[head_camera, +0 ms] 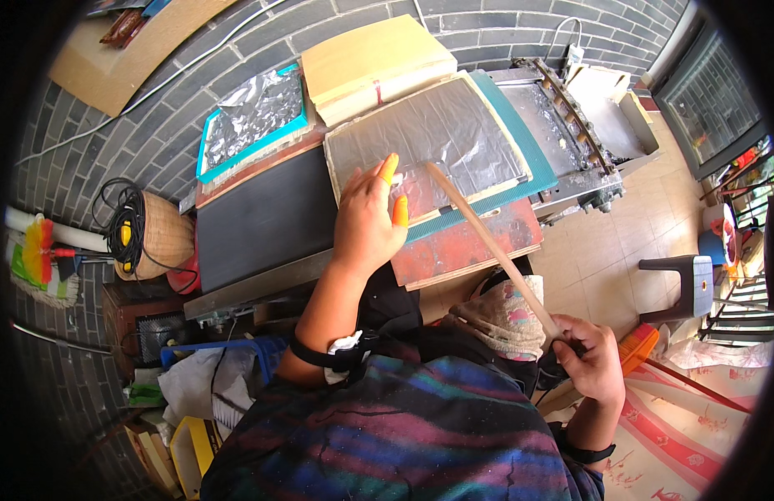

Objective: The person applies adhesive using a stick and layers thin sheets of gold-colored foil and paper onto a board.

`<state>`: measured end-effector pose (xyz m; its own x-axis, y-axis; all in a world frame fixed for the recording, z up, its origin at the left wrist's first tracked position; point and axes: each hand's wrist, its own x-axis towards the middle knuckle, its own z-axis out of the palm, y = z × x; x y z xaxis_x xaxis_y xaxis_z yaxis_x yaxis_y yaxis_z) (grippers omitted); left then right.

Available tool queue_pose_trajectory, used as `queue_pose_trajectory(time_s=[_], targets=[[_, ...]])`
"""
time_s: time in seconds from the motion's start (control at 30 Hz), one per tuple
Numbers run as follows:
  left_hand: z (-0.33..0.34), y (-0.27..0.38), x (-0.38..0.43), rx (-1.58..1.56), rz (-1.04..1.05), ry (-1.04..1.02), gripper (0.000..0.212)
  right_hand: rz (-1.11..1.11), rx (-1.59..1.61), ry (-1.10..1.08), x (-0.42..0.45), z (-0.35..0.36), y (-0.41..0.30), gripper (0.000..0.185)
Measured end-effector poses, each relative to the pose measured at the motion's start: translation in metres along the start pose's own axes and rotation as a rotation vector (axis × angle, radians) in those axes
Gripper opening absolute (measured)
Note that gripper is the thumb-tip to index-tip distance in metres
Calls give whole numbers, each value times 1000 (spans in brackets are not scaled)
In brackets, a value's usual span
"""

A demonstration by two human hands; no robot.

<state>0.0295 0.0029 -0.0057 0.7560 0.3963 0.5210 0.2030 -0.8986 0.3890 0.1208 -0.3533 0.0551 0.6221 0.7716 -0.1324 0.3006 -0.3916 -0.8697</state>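
Observation:
My left hand (369, 219) hovers over, or rests on, the near left part of a thin, wrinkled translucent sheet (437, 138). Orange covers sit on its thumb and one fingertip; the fingers are apart with nothing plainly between them. A small white bit shows beside the covered finger. In my right hand (590, 357), low by my right side, is the end of a long, thin wooden stick (493, 247). It slants up to the left, its far tip over the sheet near my left hand. The sheet lies on a pale-edged stack upon a ribbed teal mat (518, 144).
Behind stands a thick stack of yellowish paper (374, 62). A teal-edged tray (252, 119) holds crumpled silvery foil. A dark flat panel (268, 219) lies left, a reddish board (468, 241) nearer me. Metal equipment (556, 125) stands right, and a plastic stool (681, 285) is on the floor.

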Motion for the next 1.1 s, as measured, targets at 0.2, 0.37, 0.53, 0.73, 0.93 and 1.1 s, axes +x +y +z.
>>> queue_pose_trajectory(time_s=[0.2, 0.37, 0.53, 0.73, 0.93, 1.1], targets=[[0, 2, 0, 1, -45, 33, 59, -9, 0, 5, 0, 1, 2, 37], [3, 2, 0, -67, -41, -56, 64, -23, -5, 10, 0, 1, 3, 37], [2, 4, 1, -121, -22, -20, 66, -10, 1, 9, -1, 1, 3, 37], [0, 5, -2, -92, -53, -81, 67, -22, -12, 14, -1, 0, 2, 38], [-2, 7, -2, -132, -37, -100, 69, -6, -3, 23, -1, 0, 1, 38], [-3, 4, 0, -127, -27, -16, 69, 58, 17, 118, -2, -1, -2, 31]])
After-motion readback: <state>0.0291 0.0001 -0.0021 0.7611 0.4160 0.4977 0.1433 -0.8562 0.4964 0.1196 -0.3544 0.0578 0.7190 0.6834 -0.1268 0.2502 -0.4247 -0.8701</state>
